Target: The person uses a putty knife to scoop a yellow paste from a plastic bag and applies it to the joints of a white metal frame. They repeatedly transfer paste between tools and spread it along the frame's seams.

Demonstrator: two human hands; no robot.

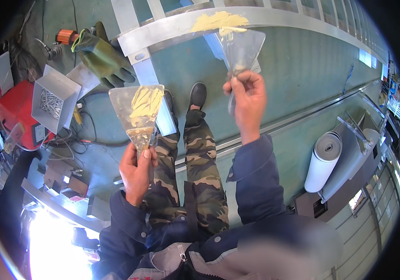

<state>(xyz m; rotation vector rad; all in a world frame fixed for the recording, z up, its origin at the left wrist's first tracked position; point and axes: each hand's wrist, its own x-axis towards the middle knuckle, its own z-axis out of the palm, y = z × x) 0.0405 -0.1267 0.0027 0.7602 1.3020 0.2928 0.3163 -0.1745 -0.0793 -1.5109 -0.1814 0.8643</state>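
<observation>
My left hand (137,170) is closed round the handle of a wide putty knife (121,105), its blade turned up with a thick smear of yellow putty (146,103) on it. In my right hand (249,100) is a second putty knife (243,46), held by its handle with the blade pointing away from me. Some putty clings to that blade's far edge. Just beyond it, more yellow putty (221,20) lies spread on the top of a pale metal rail (172,29). The right blade's edge is at the near side of this patch; whether it touches cannot be told.
At the left are a green work glove (104,58), a box of screws (50,102), a red case (15,105) and tangled cables (76,156). A white roll (323,161) stands at the right. Long metal bars (298,114) cross the floor behind my feet.
</observation>
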